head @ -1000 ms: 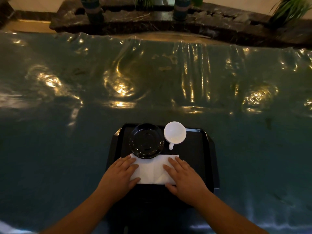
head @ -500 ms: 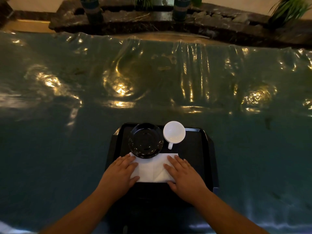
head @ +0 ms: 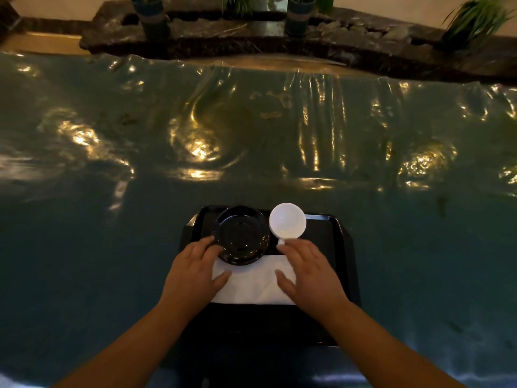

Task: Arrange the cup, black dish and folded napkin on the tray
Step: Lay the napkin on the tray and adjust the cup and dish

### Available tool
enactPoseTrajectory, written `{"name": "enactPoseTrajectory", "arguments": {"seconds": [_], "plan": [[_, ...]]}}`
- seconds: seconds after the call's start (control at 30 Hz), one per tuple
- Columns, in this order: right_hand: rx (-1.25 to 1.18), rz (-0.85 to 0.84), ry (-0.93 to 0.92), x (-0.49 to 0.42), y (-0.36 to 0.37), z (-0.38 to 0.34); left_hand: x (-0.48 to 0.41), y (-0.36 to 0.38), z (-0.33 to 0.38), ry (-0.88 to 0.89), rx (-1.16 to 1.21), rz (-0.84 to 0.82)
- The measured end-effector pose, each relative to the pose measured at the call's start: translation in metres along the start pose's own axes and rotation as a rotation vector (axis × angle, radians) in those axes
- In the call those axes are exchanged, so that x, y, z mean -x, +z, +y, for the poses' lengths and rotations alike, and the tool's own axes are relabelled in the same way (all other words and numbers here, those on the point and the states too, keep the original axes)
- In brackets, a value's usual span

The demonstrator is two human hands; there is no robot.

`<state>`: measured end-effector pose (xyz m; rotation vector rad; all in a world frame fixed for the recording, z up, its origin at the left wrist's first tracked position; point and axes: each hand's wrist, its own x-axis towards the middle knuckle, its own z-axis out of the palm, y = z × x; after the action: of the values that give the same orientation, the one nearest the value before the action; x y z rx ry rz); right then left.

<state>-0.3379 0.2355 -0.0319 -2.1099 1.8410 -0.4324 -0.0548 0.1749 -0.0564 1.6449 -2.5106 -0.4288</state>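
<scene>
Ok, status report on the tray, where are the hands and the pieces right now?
Left hand open, fingertips at black dish. Right hand open, fingertips at cup handle. Napkin flat on tray, dish overlapping its far edge. Nothing in the way.

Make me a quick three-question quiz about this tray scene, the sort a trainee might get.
1. True or false: the white cup lies tipped on its side.
2. Which item lies nearest the person on the tray? A) cup B) black dish C) folded napkin
3. Fill in: the cup's handle points toward the person's ____ hand.

Key
1. False; it stands upright, mouth open to the camera.
2. C; the dish's near edge overlaps the napkin.
3. Right; the right hand has fingertips at the handle, while the left hand reaches the dish's rim. Neither hand is closed on anything.
</scene>
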Motion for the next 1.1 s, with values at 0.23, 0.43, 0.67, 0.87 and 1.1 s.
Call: {"name": "enactPoseTrajectory", "arguments": {"seconds": [0.23, 0.43, 0.67, 0.87, 1.1], "plan": [[-0.1, -0.168, 0.396, -0.06, -0.024, 0.005, -0.036, -0.008, 0.01, -0.164, -0.018, -0.232], [-0.011, -0.225, 0.379, -0.071, -0.016, 0.007, -0.047, -0.011, 0.016, -0.178, -0.049, -0.246], [0.011, -0.198, 0.35, -0.067, -0.016, 0.015, -0.053, -0.012, 0.02, -0.143, -0.06, -0.27], [-0.019, -0.137, 0.337, -0.062, -0.025, 0.009, -0.047, -0.012, 0.017, -0.059, -0.014, -0.235], [0.031, -0.058, -0.142, 0.016, 0.003, -0.001, 0.018, 0.011, -0.003, 0.223, -0.014, -0.064]]}}
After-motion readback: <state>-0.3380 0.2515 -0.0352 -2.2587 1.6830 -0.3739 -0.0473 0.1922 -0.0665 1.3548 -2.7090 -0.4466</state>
